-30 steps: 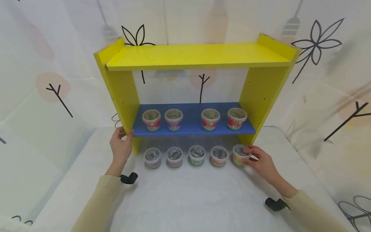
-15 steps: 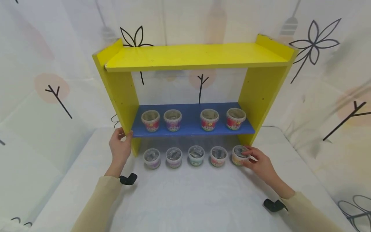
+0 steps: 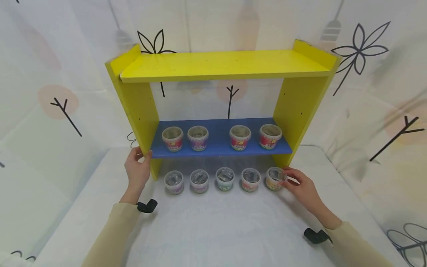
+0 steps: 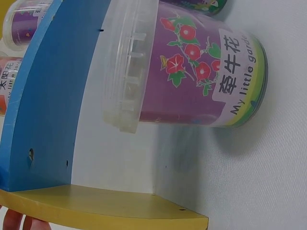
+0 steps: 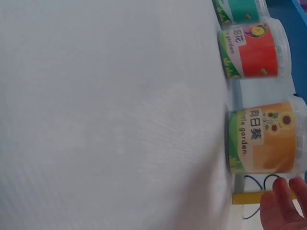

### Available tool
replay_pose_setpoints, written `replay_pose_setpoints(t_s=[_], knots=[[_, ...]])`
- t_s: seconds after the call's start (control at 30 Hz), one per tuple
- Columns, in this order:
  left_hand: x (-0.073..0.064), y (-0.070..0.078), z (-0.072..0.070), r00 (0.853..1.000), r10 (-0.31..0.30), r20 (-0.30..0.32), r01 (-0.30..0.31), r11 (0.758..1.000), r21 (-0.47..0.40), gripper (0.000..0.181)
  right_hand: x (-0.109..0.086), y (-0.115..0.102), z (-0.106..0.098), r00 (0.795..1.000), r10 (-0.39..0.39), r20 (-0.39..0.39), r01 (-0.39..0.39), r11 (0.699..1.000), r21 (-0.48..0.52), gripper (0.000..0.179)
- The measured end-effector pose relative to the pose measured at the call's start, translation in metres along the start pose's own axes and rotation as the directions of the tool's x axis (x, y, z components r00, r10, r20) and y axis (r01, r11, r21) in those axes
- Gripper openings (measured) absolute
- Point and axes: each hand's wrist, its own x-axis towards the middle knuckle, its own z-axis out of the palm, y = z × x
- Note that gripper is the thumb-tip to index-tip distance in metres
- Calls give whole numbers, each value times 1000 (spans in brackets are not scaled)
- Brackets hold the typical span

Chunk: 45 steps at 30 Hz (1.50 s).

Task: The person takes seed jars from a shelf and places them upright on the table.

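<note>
- The squat plastic tub with an orange sunflower label (image 3: 274,184) stands upright on the white-covered table (image 3: 213,233), at the right end of the lower row.
- It lies just left of the right hand (image 3: 303,188); that hand is much the nearer one. Fingers and thumb are apart at the tub's right side, not wrapped round it; whether they press, I can't tell.
- Beside it stand a red-labelled tub (image 3: 250,182), a teal-labelled tub (image 3: 225,181) and two purple-labelled tubs (image 3: 199,183).
- Four more plastic tubs (image 3: 240,141) sit above, on the blue board (image 3: 218,129).
- The left hand (image 3: 137,170) grips the yellow wooden side panel (image 3: 141,111), fingers curled behind it.
</note>
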Motion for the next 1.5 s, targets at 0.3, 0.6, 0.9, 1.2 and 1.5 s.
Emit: replay_pose_setpoints(t_s=[0.3, 0.6, 0.9, 1.2, 1.5], knots=[[0, 1, -1, 1000, 3, -2, -3, 1000, 2, 37, 5, -11, -19, 994, 77, -80, -77, 997, 6, 43], [0, 1, -1, 1000, 22, -6, -22, 1000, 2, 36, 17, -26, -34, 964, 139, -227, -142, 990, 0, 44], [-2, 2, 0, 1000, 12, 4, -12, 1000, 3, 36, 38, -38, -33, 919, 186, -347, -166, 982, 87, 53], [-3, 4, 1, 1000, -1, 4, 1, 1000, 4, 35, 51, -46, -26, 909, 229, -349, -181, 969, 166, 61], [-3, 4, -1, 1000, -11, 3, 11, 1000, 2, 35, 62, -54, -20, 861, 314, -401, -238, 944, 227, 61]])
